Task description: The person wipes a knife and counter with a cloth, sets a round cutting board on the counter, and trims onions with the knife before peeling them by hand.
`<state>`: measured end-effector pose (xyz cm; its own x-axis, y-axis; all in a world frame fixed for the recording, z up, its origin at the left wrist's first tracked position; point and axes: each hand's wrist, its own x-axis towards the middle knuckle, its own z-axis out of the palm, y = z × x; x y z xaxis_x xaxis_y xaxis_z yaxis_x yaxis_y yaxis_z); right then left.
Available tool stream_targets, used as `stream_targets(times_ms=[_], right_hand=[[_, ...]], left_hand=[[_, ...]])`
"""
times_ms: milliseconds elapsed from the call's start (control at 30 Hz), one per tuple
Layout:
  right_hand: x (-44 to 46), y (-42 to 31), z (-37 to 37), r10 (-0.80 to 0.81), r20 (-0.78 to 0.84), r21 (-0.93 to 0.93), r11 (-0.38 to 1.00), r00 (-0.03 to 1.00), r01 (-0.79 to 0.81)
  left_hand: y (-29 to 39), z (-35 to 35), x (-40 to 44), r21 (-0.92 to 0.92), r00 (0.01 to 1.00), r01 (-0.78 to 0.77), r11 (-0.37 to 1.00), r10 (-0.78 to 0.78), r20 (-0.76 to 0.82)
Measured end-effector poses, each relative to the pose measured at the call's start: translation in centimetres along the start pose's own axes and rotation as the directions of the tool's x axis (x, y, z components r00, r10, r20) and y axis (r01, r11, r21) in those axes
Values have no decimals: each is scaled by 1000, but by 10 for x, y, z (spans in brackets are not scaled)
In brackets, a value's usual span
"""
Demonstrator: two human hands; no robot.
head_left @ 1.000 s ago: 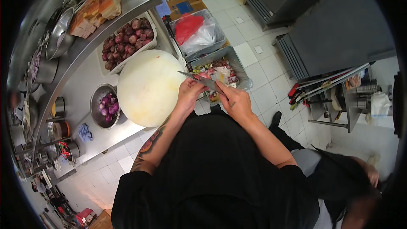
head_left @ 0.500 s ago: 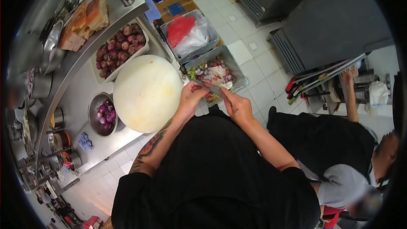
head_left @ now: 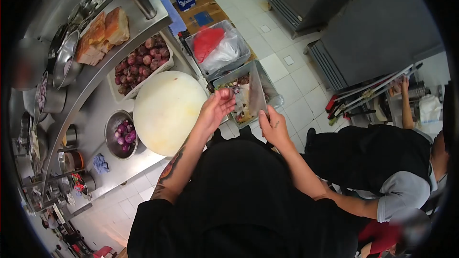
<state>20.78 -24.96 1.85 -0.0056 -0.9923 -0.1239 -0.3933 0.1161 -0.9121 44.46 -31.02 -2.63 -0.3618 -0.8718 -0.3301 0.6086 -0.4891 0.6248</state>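
Note:
My left hand (head_left: pixel 216 110) is palm up with its fingers curled round a small reddish onion (head_left: pixel 225 94), right of the round white cutting board (head_left: pixel 168 112). In my right hand (head_left: pixel 274 126) is a knife (head_left: pixel 257 91), its broad blade pointing up and away over the bin of peelings (head_left: pixel 275 96). The blade is apart from the onion. Peeled purple onions (head_left: pixel 125 134) lie in a steel bowl (head_left: pixel 109 136) left of the board. Unpeeled red onions (head_left: pixel 143 62) fill a white crate (head_left: pixel 170 62) behind the board.
A bin with red and white plastic bags (head_left: pixel 221 50) stands beyond the peelings. Slabs of meat (head_left: pixel 103 36) lie on the raised steel shelf (head_left: pixel 143 27). A blue cloth (head_left: pixel 101 163) is on the counter. At the right, a person in a black apron (head_left: pixel 368 157) reaches toward a rack.
The knife has swung away from the onion and now points upward. My left hand has opened out somewhat, palm up. The other person has come upright into view with an arm stretched toward the rack.

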Motion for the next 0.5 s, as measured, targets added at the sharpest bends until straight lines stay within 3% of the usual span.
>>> stream_targets(times_ms=[100, 233, 500], right_hand=[[1, -47, 7, -55, 79, 108, 993, 995, 46], [6, -57, 25, -115, 81, 81, 991, 990, 108], [8, -68, 42, -161, 94, 176, 974, 982, 143]], left_hand=[[8, 1, 8, -90, 999, -37, 995, 40, 36], [27, 18, -3, -202, 991, -122, 972, 132, 35], [19, 9, -18, -249, 984, -179, 952, 176, -37]])
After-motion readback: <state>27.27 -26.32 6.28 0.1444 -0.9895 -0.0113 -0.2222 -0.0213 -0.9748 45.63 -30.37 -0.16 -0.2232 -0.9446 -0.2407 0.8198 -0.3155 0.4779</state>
